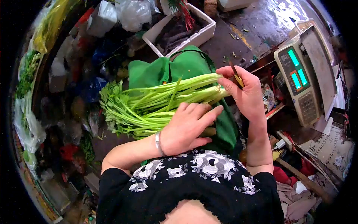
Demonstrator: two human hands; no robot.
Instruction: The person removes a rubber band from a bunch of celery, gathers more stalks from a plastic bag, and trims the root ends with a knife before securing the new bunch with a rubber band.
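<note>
A bundle of green celery lies across my lap on a green apron, leaves to the left and cut ends to the right. My left hand, with a bracelet at the wrist, rests over the lower stalks near their base, its fingers bent around them. At the upper right, my right hand pinches the stalk ends between thumb and fingers. A small knife with a dark blade and yellowish handle is also held in that hand, its blade pointing up and away from the celery.
A white foam box holding dark cloth stands ahead. On the right is a scale with lit green displays. Plastic bags lie at the upper left, greens line the far left, and a wooden handle lies lower right.
</note>
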